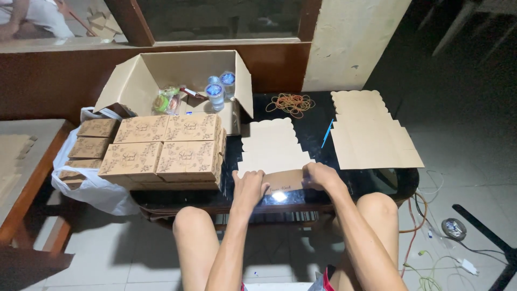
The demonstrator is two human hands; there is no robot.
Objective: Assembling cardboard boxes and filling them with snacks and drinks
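Note:
A flat die-cut cardboard box blank (272, 146) with scalloped edges lies on the dark glossy table (323, 116) in front of me. Its near flap (285, 180) is folded up toward me. My left hand (248, 187) grips the flap's left end, and my right hand (319, 175) grips its right end. Both hands pinch the cardboard at the table's near edge, above my bare knees.
Folded printed brown boxes (164, 148) are stacked on the left, more sit in a white plastic bag (91, 186). An open carton (177, 81) holds water cups and snacks. Rubber bands (291, 103), a blue pen (327, 133) and more flat blanks (369, 132) lie right. Cables (431, 237) trail on the floor.

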